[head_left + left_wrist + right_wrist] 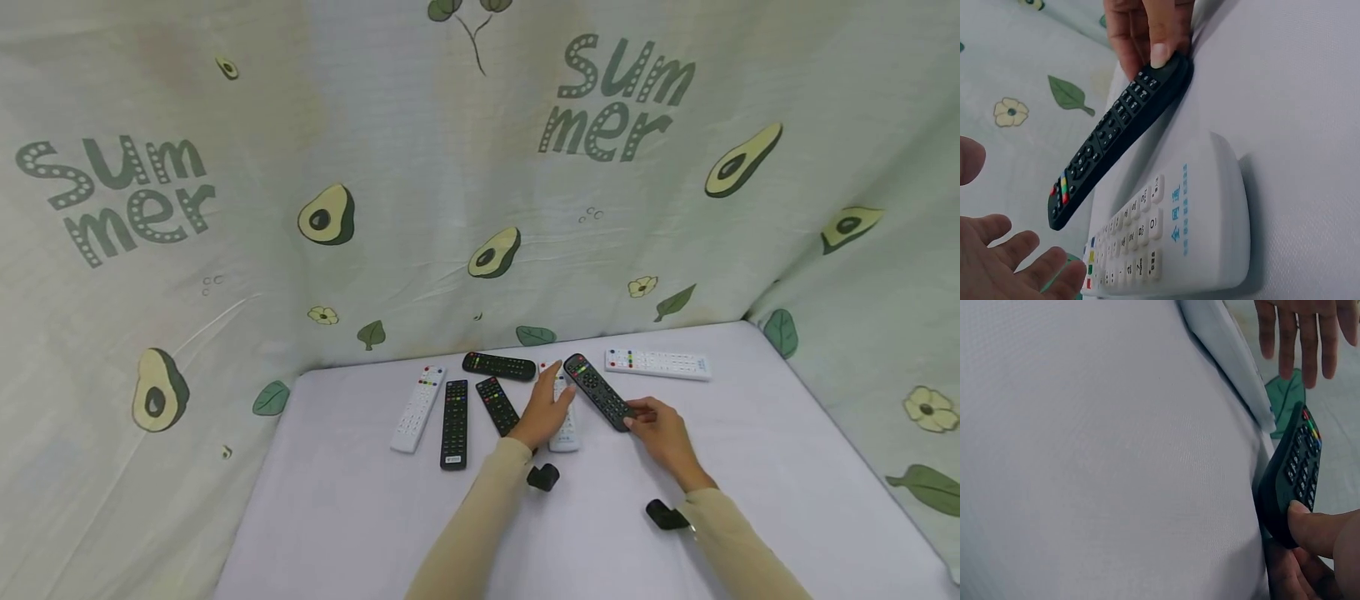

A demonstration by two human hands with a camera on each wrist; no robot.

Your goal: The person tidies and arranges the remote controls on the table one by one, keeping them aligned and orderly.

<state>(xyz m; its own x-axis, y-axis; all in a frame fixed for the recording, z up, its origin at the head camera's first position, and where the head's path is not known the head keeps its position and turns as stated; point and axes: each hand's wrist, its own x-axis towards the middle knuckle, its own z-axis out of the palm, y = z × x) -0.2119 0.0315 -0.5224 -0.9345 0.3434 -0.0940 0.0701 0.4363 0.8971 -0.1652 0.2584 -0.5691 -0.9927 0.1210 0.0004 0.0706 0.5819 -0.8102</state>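
My right hand (662, 435) pinches the lower end of a black remote control (596, 392), thumb on top and fingers beneath. In the left wrist view that remote's coloured-button end is tilted up off the table. My left hand (542, 414) hovers with fingers spread over a white remote control (564, 435), partly hiding it, and holds nothing. Both wrist views show a gap between the left hand (1307, 331) and the black remote (1110, 137). Beside the left hand lies another black remote (497, 404), its lower part hidden by the hand.
On the white-covered table (337, 517) lie a white remote (418, 410) and a long black remote (453, 425) at left. Farther back are a sideways black remote (498, 366) and a sideways white remote (657, 364). A patterned cloth (420, 275) hangs behind.
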